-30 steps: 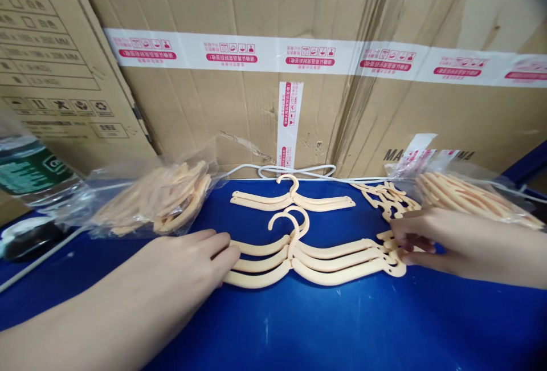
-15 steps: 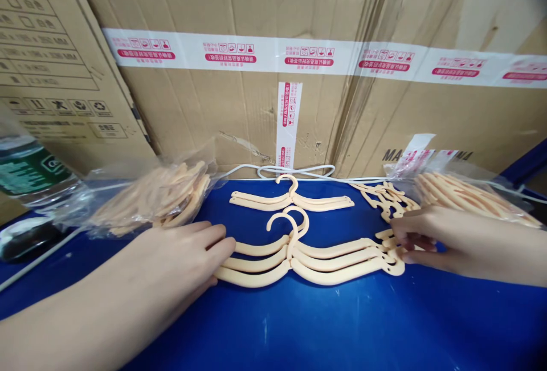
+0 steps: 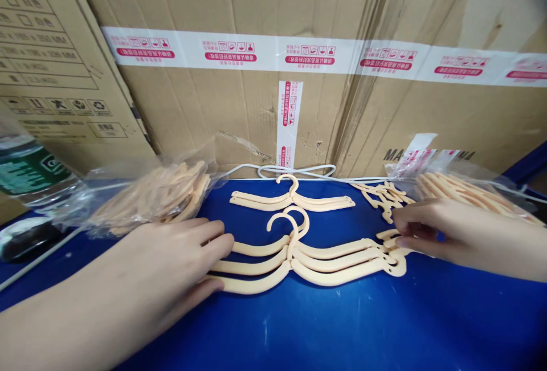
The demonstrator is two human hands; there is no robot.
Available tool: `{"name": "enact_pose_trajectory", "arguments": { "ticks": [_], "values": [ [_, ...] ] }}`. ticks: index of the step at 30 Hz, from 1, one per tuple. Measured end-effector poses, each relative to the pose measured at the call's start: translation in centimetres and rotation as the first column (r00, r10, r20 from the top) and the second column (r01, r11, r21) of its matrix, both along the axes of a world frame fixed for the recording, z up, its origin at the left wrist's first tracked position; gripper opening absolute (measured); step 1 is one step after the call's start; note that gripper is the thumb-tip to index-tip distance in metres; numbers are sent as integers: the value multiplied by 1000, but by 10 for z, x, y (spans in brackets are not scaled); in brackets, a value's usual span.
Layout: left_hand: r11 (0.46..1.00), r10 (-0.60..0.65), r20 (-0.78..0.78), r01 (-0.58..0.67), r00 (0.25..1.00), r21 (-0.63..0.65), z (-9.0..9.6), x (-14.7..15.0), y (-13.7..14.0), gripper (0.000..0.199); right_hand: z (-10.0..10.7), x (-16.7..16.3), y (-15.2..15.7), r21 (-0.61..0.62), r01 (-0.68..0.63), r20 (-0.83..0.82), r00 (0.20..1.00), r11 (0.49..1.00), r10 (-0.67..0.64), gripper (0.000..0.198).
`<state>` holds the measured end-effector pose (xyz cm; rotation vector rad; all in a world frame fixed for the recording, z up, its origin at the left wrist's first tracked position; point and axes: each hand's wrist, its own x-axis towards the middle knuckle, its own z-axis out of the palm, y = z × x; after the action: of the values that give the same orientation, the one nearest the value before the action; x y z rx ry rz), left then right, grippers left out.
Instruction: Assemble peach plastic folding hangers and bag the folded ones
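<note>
Three nested clothes hangers (image 3: 299, 269) at 6 o'clock, presumably light, stiff, smooth plastic, are best held at the hook bases; the left hand (image 3: 183, 257) at 8 o'clock clasps their ends, while the right hand (image 3: 431, 228) curls at 4 o'clock, its hold indeterminable.

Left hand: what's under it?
Three cream hanger arms run in under the left hand, over the blue tabletop. Their left ends are covered, so whether the fingers grip them can't be told.
</note>
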<state>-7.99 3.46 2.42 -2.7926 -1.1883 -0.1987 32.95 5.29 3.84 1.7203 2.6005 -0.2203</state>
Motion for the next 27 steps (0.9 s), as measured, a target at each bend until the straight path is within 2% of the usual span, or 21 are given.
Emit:
{"name": "enact_pose_trajectory", "arguments": {
  "ticks": [3,8,11,13,18,23,27],
  "values": [
    [1000,-14,-69,15,997,2,1,1,3,9,3,2,3,-31,-13,38,999,999,14,38],
    [996,24,-82,-31,996,-82,9,9,10,15,0,19,13,187,-3,7,1000,982,2,42],
    [988,48,-12,-49,999,-148,10,13,20,20,0,25,18,249,55,-28,998,967,-49,44],
    [986,26,64,-16,998,-164,7,14,28,22,3,26,20,269,95,-65,995,958,-81,47],
    [992,-88,208,104,974,-68,-9,12,48,28,4,30,26,321,122,-119,989,939,-88,49],
    [994,-90,161,99,983,-47,-21,11,57,39,-8,34,34,279,163,-66,986,946,-151,40],
    [994,-104,126,108,987,-25,-27,9,59,42,-19,29,39,235,149,-36,989,960,-145,39]
  ]
}}
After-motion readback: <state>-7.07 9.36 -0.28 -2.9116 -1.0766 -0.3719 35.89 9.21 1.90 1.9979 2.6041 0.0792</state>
